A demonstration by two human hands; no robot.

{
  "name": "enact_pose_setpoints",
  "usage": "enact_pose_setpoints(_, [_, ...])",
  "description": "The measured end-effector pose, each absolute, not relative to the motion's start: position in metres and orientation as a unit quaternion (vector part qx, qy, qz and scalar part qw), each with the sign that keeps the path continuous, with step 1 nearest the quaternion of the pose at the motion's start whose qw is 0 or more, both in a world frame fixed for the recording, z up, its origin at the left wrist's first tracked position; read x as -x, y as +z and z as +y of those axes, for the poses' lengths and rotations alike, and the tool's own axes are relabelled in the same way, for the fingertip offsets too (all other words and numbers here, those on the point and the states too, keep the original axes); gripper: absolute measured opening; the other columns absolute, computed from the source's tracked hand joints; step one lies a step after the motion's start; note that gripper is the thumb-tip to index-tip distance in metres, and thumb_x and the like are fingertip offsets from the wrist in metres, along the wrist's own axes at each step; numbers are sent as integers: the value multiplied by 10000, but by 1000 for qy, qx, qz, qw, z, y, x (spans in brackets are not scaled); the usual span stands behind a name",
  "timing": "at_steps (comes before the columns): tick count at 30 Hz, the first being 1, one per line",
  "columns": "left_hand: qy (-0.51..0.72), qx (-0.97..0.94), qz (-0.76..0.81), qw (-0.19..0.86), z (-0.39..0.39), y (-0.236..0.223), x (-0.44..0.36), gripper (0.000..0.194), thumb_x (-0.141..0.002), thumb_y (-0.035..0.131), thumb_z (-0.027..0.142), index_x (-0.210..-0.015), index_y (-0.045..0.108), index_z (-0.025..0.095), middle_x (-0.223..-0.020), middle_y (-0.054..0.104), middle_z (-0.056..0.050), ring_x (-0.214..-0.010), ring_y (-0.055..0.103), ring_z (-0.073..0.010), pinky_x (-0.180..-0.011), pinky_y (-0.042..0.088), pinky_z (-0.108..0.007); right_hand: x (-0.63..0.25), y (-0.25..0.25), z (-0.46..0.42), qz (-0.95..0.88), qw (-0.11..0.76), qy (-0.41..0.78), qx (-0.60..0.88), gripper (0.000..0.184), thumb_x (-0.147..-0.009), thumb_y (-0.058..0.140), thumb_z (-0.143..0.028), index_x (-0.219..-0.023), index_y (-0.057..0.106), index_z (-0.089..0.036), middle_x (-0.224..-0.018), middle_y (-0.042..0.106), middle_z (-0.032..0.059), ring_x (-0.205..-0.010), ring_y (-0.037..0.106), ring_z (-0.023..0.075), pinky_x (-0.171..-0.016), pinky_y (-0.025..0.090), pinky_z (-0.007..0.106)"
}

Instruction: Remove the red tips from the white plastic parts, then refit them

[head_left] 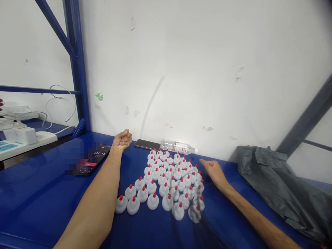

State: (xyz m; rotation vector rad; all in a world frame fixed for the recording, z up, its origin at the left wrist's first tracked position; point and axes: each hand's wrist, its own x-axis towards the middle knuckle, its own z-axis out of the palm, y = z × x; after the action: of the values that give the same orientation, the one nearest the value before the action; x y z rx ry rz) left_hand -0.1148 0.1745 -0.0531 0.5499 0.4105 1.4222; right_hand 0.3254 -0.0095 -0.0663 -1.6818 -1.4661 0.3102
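Observation:
My left hand (pixel 122 139) is raised near the back of the blue table, beside a phone with a lit timer (pixel 97 157). Its fingers are curled into a fist, with nothing visible in them. My right hand (pixel 213 170) is just right of a cluster of white, round-based caps with red tips (pixel 163 179). One finger stretches out to the left; the other fingers are partly hidden, and nothing shows in the hand. Several caps stand upright, close together, between my forearms. Neither hand visibly grips a cap.
A dark phone (pixel 147 144) and a clear plastic bottle (pixel 177 147) lie along the wall behind the caps. Dark grey plastic sheeting (pixel 275 183) is heaped at right. A blue metal post (pixel 79 69) rises at left, near a white power strip (pixel 43 139) and cables.

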Motion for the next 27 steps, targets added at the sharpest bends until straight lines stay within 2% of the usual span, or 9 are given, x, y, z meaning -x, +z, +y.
enact_pose_setpoints(6, [600,-276,136,739,175,-49,113,369,-995,645,366,-1304,606,169,-1301,633,-105,-1098,658,-246,-917,587,-461,-327,-67,-10,-595,416,74,683,518,-881,450,-620,-591,214,-260,-524,235,-53,-517,237,118,-503,227,299])
enact_pose_setpoints(9, [574,-300,97,756,171,-45,110,281,-1008,629,348,-1204,636,147,-1080,685,-60,-842,682,-159,-712,611,-316,-327,-66,-12,-599,412,17,686,522,-930,402,-638,-594,385,-239,-549,415,-26,-559,418,162,-561,352,301])
enact_pose_setpoints(12, [544,-332,58,769,164,-39,106,210,-1015,616,334,-1092,658,143,-717,592,26,-474,509,-49,-378,394,-115,-325,-66,-13,-612,404,-49,678,532,-976,346,-631,-997,667,-207,-1027,697,96,-1002,623,281,-884,482,388])
enact_pose_setpoints(13, [532,-344,49,772,161,-36,105,230,-1004,631,346,-1123,661,153,-697,581,23,-456,500,-47,-340,340,-97,-323,-66,-14,-615,399,-69,676,568,-988,338,-628,-1219,644,-209,-1285,644,142,-1216,564,325,-1010,447,456])
enact_pose_setpoints(15, [509,-366,37,778,156,-31,102,387,-958,690,391,-1285,628,193,-825,657,-44,-558,611,-88,-340,354,-91,-320,-67,-15,-621,384,-95,677,659,-1001,347,-637,-1519,450,-243,-1625,345,166,-1491,305,388,-1150,320,586])
enact_pose_setpoints(18, [482,-389,26,784,152,-25,99,688,-893,764,441,-1498,480,279,-1231,664,-196,-789,741,-179,-340,375,-87,-317,-68,-18,-647,340,-140,668,715,-1007,385,-650,-1629,260,-320,-1737,14,104,-1571,56,438,-1199,226,661])
enact_pose_setpoints(21, [457,-377,-16,805,153,-26,101,795,-920,718,505,-1587,347,282,-1522,436,-335,-844,788,-229,-280,307,-64,-316,-66,-21,-668,288,-217,651,693,-1029,401,-613,-1642,175,-383,-1717,-216,35,-1562,12,484,-1192,258,676])
enact_pose_setpoints(23, [440,-330,-56,833,155,-28,104,797,-981,589,577,-1624,252,251,-1573,308,-407,-734,792,-202,-248,294,-69,-316,-64,-23,-668,273,-248,646,667,-1041,419,-569,-1638,164,-414,-1689,-304,6,-1551,42,513,-1171,299,684])
enact_pose_setpoints(27, [426,-232,-131,864,163,-35,109,801,-1048,260,656,-1649,68,163,-1406,489,-463,-343,592,-49,-233,325,-94,-316,-60,-24,-675,266,-283,628,639,-1038,468,-520,-1621,219,-444,-1694,-289,-15,-1539,74,540,-1150,332,694])
